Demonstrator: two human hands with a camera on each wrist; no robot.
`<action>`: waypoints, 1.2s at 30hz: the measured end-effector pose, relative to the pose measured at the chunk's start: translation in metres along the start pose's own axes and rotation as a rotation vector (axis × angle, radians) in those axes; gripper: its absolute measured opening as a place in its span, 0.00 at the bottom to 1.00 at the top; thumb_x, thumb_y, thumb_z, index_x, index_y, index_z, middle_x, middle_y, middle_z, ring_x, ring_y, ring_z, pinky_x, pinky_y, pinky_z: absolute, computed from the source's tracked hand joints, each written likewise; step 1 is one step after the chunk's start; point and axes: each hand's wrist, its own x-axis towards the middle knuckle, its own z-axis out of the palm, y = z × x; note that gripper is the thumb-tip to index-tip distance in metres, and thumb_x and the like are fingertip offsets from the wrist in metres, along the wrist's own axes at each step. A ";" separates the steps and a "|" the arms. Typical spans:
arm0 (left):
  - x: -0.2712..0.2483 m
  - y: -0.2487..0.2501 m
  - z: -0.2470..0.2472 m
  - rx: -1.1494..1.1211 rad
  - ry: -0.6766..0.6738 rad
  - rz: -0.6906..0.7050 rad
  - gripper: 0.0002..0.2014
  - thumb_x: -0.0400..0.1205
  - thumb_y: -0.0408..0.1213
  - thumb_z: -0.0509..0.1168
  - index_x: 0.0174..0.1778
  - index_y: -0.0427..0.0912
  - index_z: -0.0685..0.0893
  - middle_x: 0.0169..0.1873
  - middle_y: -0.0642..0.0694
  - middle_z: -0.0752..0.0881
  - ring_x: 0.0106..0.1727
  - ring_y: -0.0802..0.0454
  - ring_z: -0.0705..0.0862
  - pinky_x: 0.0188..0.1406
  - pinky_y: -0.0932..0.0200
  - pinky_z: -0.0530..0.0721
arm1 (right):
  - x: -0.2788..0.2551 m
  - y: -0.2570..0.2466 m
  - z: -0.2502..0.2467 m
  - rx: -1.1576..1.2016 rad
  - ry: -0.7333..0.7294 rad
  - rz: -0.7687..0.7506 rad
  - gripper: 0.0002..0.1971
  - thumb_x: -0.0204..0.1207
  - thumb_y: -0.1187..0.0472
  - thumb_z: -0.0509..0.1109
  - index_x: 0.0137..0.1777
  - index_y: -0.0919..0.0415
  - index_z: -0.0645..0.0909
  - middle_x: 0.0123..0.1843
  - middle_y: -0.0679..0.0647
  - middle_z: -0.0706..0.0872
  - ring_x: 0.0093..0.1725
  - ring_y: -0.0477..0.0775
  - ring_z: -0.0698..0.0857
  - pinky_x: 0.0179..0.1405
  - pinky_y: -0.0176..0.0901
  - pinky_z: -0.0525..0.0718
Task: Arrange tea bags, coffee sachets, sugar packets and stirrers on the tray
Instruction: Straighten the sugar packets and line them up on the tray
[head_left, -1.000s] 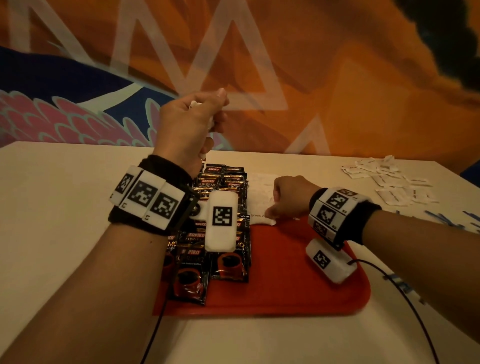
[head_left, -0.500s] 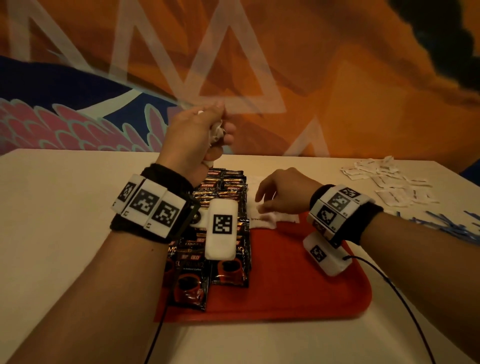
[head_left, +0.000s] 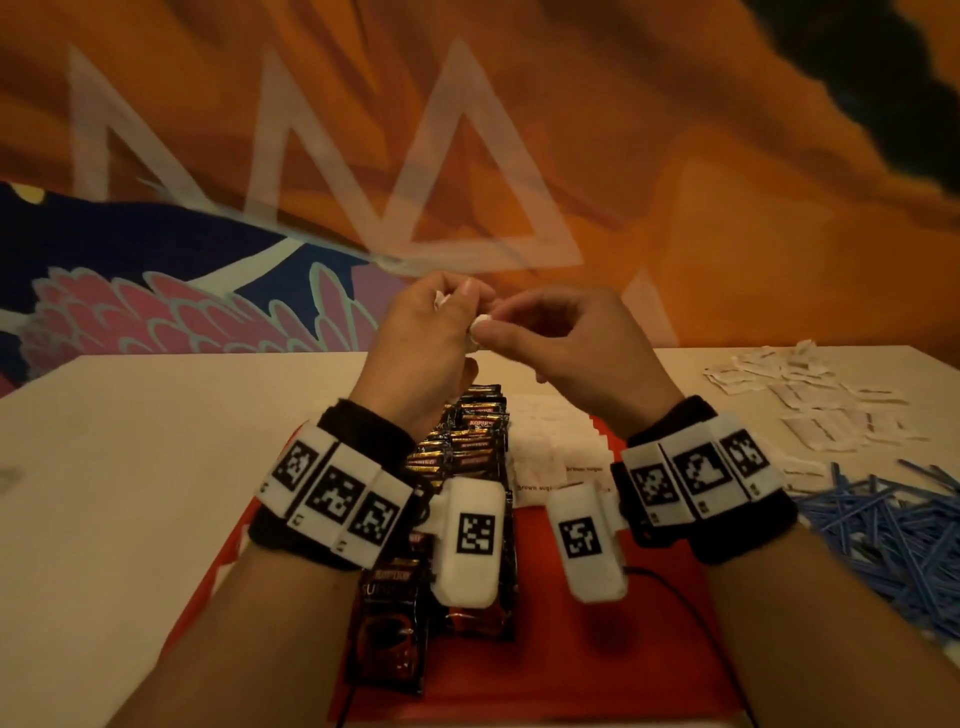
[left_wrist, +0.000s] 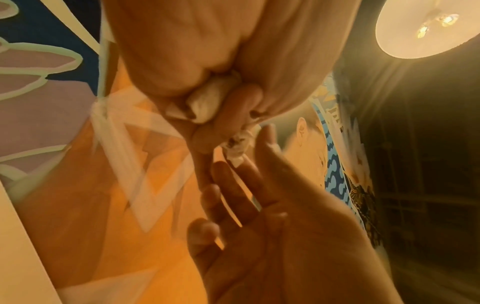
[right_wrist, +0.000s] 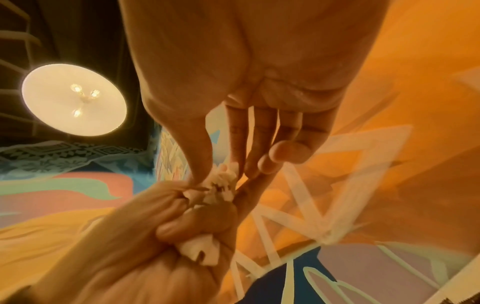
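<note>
My left hand is raised above the far end of the red tray and grips a small bunch of white sugar packets in its curled fingers. My right hand meets it, thumb and forefinger pinching the packet ends that stick out of the left fist. On the tray lie rows of dark coffee sachets on the left. Beside them sits a row of white sugar packets.
Loose white packets are scattered on the pale table at the far right. A heap of blue stirrers lies nearer on the right. The painted wall stands just behind the table.
My right hand has left the sugar packets on the tray and risen to the left hand, where it now pinches the held packets. The left hand stayed raised.
</note>
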 end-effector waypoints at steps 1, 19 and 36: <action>-0.001 0.000 0.001 -0.019 -0.017 0.001 0.11 0.91 0.38 0.55 0.50 0.40 0.81 0.36 0.47 0.81 0.30 0.57 0.77 0.17 0.66 0.70 | 0.001 0.001 0.001 -0.022 -0.026 -0.004 0.11 0.71 0.54 0.80 0.51 0.56 0.90 0.43 0.47 0.91 0.38 0.38 0.85 0.33 0.28 0.79; 0.001 -0.003 -0.008 0.005 0.075 0.064 0.10 0.87 0.41 0.63 0.55 0.45 0.90 0.47 0.45 0.91 0.27 0.57 0.78 0.16 0.67 0.66 | -0.003 0.005 -0.008 0.035 0.091 -0.011 0.07 0.75 0.65 0.76 0.42 0.52 0.85 0.44 0.59 0.91 0.42 0.60 0.88 0.40 0.54 0.89; 0.004 -0.005 -0.008 0.010 0.050 0.165 0.05 0.82 0.39 0.70 0.46 0.42 0.90 0.40 0.45 0.89 0.34 0.58 0.84 0.19 0.66 0.69 | 0.000 0.001 -0.023 0.340 0.107 0.061 0.06 0.72 0.64 0.77 0.46 0.61 0.83 0.46 0.55 0.88 0.45 0.56 0.85 0.39 0.46 0.84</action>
